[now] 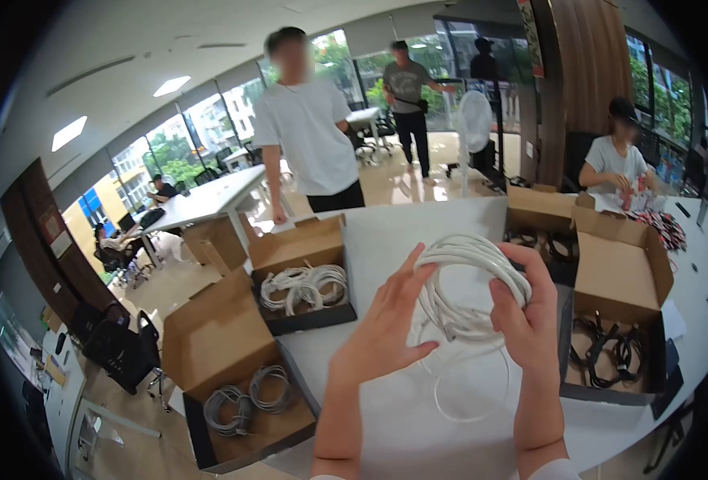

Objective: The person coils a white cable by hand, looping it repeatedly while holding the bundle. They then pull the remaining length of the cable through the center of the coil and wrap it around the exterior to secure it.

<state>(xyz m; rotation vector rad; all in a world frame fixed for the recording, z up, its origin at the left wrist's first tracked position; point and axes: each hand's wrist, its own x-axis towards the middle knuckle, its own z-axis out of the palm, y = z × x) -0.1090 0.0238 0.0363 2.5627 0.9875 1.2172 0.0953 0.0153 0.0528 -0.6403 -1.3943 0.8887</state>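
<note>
A thick coil of white cable (458, 316) is held up over the white table (418, 222), with a loose loop hanging below it. My right hand (527, 308) is wrapped round the coil's right side, thumb inside the ring. On the coil's left side, my left hand (390, 316) has its fingers spread, thumb apart, the fingertips at the coil's upper edge. An open box (302, 320) with white cables lies beyond my left hand. Nearer, another open box (258, 440) holds grey coiled cables. To the right, an open box (610, 392) contains black cables.
Behind the right box is another box (539, 208) with dark cables. A person in a white shirt (306, 136) stands across the table. Another person (618, 160) sits at the right by a pile of red, black and white items (662, 228). More people are farther back.
</note>
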